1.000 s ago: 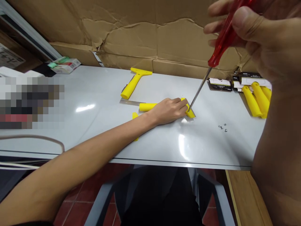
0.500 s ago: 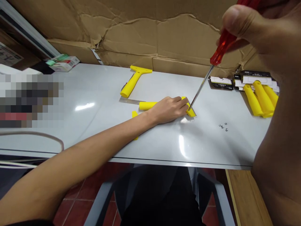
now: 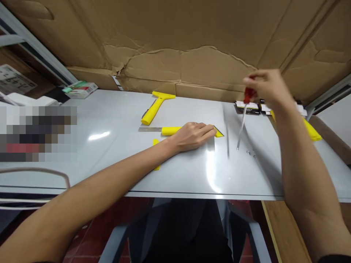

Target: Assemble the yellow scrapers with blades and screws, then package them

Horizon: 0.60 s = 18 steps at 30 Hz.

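Observation:
My left hand point(image 3: 193, 137) is closed over a yellow scraper point(image 3: 170, 131) lying flat on the table, its fingers covering most of the head. A thin metal blade point(image 3: 149, 129) pokes out past the scraper's handle end. In my right hand point(image 3: 270, 87) is a screwdriver point(image 3: 241, 126) with a red handle, tip pointing down and clear of the scraper. Several small screws point(image 3: 250, 153) lie just right of that tip. A yellow strip-like piece point(image 3: 156, 142) sits partly beneath my left forearm. Farther back rests another yellow scraper point(image 3: 153, 109).
Black-and-white cardboard packages point(image 3: 248, 108) stand at the back right, with yellow handles point(image 3: 312, 129) partly hidden by my right arm. A cardboard wall point(image 3: 153, 65) closes off the back of the white table point(image 3: 109, 160). A small box point(image 3: 80, 90) is at back left.
My right hand has lifted the screwdriver off the scraper's head and carried it farther from the camera, toward the screws' side. My left hand keeps its hold on the scraper.

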Tool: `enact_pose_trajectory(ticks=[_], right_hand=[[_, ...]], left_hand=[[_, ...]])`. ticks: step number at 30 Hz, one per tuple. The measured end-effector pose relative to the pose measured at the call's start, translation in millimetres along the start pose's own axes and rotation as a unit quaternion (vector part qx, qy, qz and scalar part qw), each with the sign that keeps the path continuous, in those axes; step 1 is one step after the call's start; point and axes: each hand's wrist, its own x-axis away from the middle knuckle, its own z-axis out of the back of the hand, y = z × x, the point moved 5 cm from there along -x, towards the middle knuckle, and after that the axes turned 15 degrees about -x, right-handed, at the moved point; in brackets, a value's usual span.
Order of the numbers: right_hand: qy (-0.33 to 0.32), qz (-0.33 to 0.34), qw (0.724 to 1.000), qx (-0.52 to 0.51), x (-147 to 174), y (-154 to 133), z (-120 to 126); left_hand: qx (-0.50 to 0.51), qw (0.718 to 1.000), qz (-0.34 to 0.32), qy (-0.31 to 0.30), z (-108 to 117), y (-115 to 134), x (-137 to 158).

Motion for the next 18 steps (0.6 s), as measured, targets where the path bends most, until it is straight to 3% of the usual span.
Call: enact_pose_trajectory(ticks=[5, 10, 14, 18], right_hand=[[-0.172, -0.141, 0.975, 0.021, -0.6, 51.5, -52.6], [-0.250, -0.176, 0.951, 0.050, 11.0, 62.7, -64.3], [-0.272, -0.141, 0.944, 0.126, 4.8, 58.2, -56.3], [-0.207, 0.002, 0.909, 0.361, -20.4, 63.0, -20.9]], left_hand=[[0.002, 0.999, 0.031, 0.016, -2.7, -1.0, -1.4], [0.029, 0.998, 0.016, -0.052, -9.6, -0.1, -3.4], [0.042, 0.996, 0.022, -0.076, -11.6, -1.4, -0.7], [0.058, 0.994, 0.040, -0.083, -12.5, -1.6, 2.8]])
